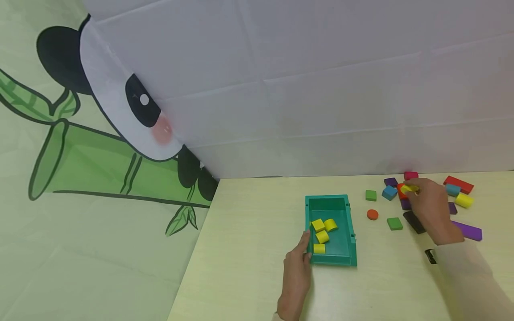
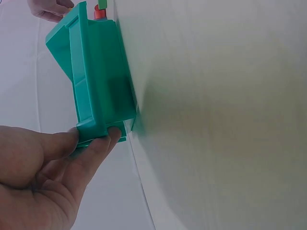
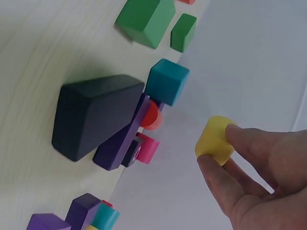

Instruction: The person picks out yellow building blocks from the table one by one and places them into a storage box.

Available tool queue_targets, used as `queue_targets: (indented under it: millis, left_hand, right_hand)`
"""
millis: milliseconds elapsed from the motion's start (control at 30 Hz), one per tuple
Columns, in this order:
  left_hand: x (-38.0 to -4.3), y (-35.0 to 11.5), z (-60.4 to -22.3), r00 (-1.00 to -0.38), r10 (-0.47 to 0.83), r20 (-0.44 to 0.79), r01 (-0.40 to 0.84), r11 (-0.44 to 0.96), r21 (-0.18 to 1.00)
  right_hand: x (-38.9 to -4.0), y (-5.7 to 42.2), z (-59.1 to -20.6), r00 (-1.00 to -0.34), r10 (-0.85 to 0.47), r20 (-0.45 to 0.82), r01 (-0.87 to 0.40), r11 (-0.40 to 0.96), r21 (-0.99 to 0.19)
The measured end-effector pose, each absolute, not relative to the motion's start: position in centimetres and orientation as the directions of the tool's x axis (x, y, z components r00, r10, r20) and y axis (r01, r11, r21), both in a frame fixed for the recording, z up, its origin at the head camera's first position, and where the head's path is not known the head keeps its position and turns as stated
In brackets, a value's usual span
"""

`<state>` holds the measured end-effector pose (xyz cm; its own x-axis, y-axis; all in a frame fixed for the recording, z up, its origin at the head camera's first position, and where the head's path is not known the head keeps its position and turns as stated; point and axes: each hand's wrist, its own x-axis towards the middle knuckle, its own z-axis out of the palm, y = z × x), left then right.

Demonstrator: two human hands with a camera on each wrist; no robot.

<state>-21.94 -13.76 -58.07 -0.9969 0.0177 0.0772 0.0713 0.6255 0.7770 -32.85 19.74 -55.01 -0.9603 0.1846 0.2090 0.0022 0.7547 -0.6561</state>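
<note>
A teal-green plastic box stands on the table with several yellow blocks inside. My left hand holds its left side; in the left wrist view the thumb and fingers pinch the box's edge. Over the scattered blocks at the right, my right hand pinches a yellow cylinder block between thumb and fingertips, raised off the table. Below it in the right wrist view are a black block, a blue cube and a red round block.
Green blocks and an orange disc lie between box and right hand. Beyond that hand are a yellow cylinder, a long red block and a long purple block. A pale cloth wall borders the table's back edge.
</note>
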Motion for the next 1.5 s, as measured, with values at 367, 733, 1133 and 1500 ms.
queue_targets:
  millis: [367, 733, 1133, 1500]
  left_hand:
    - [-21.8, -13.7, -58.1, -0.997, 0.017, 0.075, 0.069, 0.624, 0.778]
    - [-21.7, -13.7, -58.1, -0.997, 0.021, 0.074, 0.071, 0.63, 0.774]
    - [-21.8, -13.8, -58.1, -0.996, 0.03, 0.087, 0.086, 0.631, 0.771]
    - [-21.9, -13.7, -57.9, -0.996, 0.026, 0.081, 0.079, 0.631, 0.772]
  right_hand:
    - [-32.1, 17.5, -54.6, -0.956, 0.109, 0.273, -0.107, 0.734, -0.67]
    - [-31.5, 14.8, -54.4, -0.947, 0.05, 0.317, -0.179, 0.738, -0.651]
    - [-30.3, 11.8, -53.4, -0.954, 0.005, 0.299, -0.2, 0.733, -0.651]
    - [-29.9, 10.1, -53.1, -0.941, -0.037, 0.337, -0.255, 0.731, -0.633]
